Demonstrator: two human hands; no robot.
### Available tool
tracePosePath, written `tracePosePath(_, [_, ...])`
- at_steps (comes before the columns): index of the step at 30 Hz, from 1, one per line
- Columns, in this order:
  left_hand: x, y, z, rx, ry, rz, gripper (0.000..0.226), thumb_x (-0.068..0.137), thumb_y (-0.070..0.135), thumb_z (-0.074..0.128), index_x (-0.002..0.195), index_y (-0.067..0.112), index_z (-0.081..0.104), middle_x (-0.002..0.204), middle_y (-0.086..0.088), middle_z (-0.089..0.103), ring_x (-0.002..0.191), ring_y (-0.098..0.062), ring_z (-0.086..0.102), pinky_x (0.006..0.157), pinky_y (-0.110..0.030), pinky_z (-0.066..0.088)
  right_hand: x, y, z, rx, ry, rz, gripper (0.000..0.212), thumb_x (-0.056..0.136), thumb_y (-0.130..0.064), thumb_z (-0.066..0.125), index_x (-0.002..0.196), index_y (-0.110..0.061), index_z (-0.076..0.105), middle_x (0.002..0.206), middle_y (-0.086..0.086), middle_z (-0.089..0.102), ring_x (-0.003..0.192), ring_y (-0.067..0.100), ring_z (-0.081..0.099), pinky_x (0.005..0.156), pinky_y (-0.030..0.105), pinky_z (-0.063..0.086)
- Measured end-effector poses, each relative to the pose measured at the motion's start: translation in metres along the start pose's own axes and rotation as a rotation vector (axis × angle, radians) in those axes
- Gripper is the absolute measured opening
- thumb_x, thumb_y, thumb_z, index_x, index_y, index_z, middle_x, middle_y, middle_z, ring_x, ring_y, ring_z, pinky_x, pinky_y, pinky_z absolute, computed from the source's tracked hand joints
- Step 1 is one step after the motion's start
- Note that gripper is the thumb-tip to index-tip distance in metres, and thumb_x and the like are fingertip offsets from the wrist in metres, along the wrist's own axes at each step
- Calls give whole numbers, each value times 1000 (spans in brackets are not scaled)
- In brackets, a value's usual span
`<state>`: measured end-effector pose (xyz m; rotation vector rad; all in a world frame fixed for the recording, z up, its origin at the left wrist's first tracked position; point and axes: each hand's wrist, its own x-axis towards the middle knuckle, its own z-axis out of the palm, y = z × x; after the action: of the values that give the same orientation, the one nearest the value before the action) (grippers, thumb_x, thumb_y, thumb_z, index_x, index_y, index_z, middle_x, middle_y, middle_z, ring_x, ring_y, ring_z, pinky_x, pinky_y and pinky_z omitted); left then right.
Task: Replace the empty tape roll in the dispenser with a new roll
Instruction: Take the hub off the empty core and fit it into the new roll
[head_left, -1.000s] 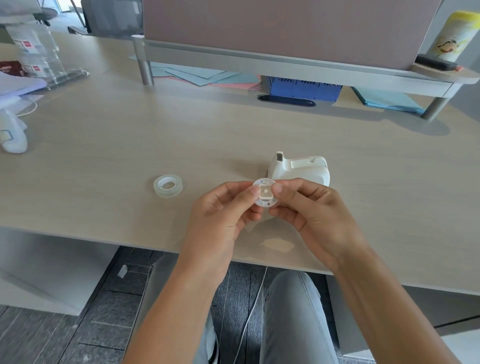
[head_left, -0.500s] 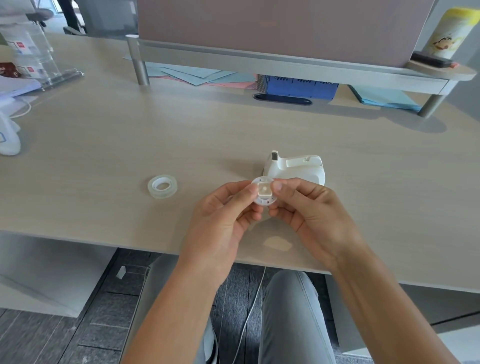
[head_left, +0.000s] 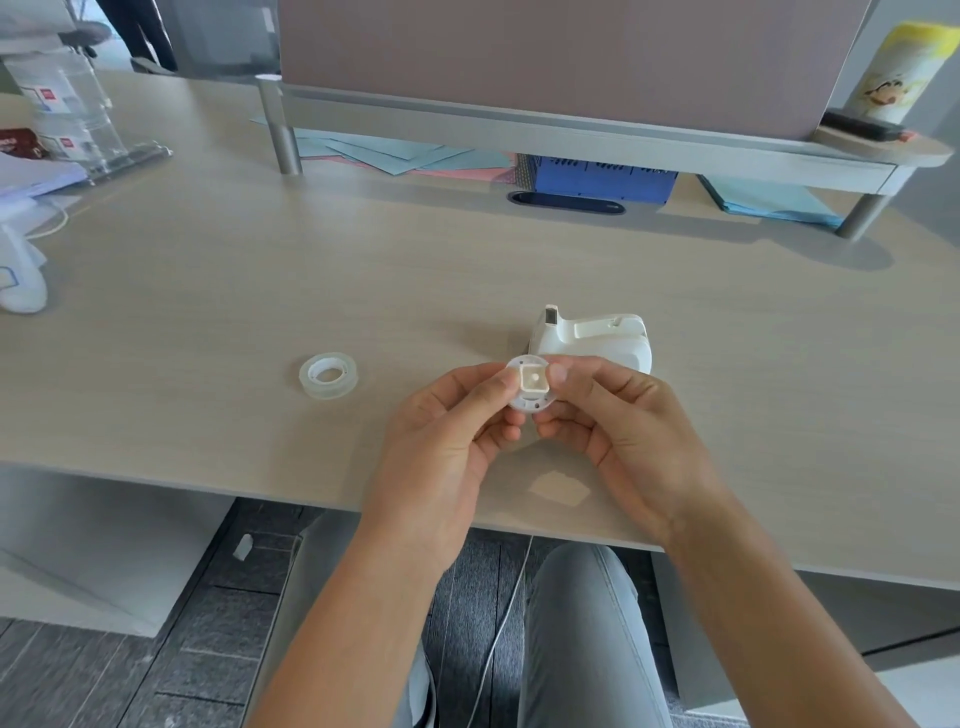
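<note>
- Since the earlier frames nothing on the desk has shifted; your hands have kept their grip on the same part, and only the view has drifted a little.
- Your left hand (head_left: 447, 441) and right hand (head_left: 623, 431) meet above the near desk (head_left: 208, 312) edge, fingers curled closed around the white spool hub (head_left: 531, 387).
- Both thumbs press on the hub's face, either side of its square centre.
- The white tape dispenser (head_left: 597, 338) stands on the desk just beyond your right hand.
- The new tape roll (head_left: 328, 375) lies flat on the desk, well to the left of your hands and untouched.
</note>
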<state>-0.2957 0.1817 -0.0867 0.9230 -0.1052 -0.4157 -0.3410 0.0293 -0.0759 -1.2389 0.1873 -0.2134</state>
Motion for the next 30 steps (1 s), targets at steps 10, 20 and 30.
tracePosePath(10, [-4,2,-7,405,224,188,10,85,12,80,93,5,81,66,-1,73,57,-8,61,57,-16,52,-3,3,0,-712,-81,-451,18,88,-18,81,106,-20,81,105,0,75,93,18,74,87,23,58])
tracePosePath(20, [-5,22,-35,675,375,260,11,86,17,81,96,15,80,67,3,76,58,-6,68,62,-23,56,7,18,18,-718,-41,-387,9,96,-12,74,104,-16,73,96,-6,78,88,5,73,83,19,55])
tracePosePath(30, [-2,22,-39,1200,350,377,18,89,35,75,92,18,80,83,4,79,77,-13,73,75,-33,57,29,28,43,-490,163,-177,9,100,-18,69,104,-10,72,97,10,79,85,17,79,72,31,63])
